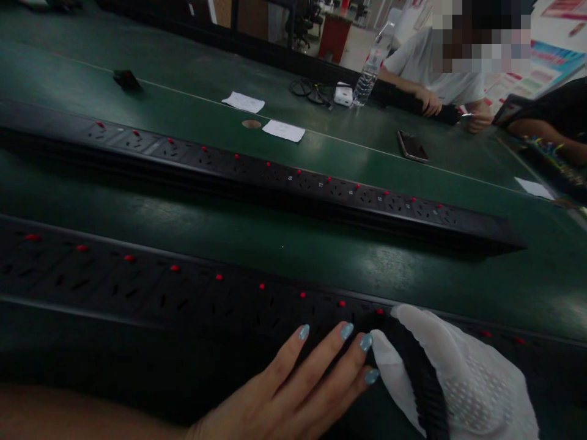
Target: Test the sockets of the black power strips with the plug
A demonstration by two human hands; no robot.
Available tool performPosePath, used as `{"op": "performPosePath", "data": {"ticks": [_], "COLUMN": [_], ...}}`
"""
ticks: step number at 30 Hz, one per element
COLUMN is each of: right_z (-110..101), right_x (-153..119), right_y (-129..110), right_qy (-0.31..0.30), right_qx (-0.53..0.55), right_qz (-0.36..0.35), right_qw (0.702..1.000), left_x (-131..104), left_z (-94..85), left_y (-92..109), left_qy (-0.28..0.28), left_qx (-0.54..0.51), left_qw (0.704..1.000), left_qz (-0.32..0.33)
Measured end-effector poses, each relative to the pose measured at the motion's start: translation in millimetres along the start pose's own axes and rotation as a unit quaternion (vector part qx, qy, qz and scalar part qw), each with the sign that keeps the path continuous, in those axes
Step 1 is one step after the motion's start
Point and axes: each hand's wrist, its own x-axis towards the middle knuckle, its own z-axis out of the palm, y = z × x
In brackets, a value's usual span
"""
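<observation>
- The bare left hand (298, 385) lies flat, fingers spread narrow, its 4 painted fingertips (346, 330) resting on the near power strip (151, 287) and holding nothing.
- The right hand (458, 379), in a white mesh glove, sits just beside the left and touches it at the fingertips; it is curled around a dark ribbed object (419, 373) that cannot be identified, pressed down on the same strip.
- The near strip runs under both hands, its long axis stretching away to the left and slightly toward the person, and on to the right past the glove; red switches (219, 277) dot its top edge. Both hands meet at 1 spot on it, the left covering the stretch toward the long free end.
- A 2nd strip (293, 180) lies parallel, beyond the hands, well apart across a band of green counter (275, 238).
- Farther still, beyond that strip: 2 paper slips (283, 130), a phone (413, 146), a water bottle (370, 70) and a white charger (343, 95).
- Across the counter, to the far right, another person (431, 67) in a white shirt rests both hands on the edge.
</observation>
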Motion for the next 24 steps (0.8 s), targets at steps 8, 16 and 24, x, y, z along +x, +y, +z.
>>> {"op": "performPosePath", "data": {"ticks": [8,16,24], "right_z": [-3.8,-4.6,-3.7], "right_x": [17.6,16.1,18.2], "right_y": [-3.1,-3.7,-4.6], "right_qy": [0.008,0.004,0.016], "right_qx": [0.004,0.011,0.002], "right_qz": [-0.028,-0.022,-0.037], "right_qw": [1.000,1.000,0.999], "left_x": [-1.9,-1.2,0.1], "left_z": [3.3,-0.1,-1.5], "left_y": [-1.1,-3.2,-4.3], "left_qy": [-0.003,-0.008,-0.005], "left_qx": [-0.004,0.004,0.026], "left_qw": [1.000,1.000,0.999], "left_qz": [0.009,0.011,0.021]}}
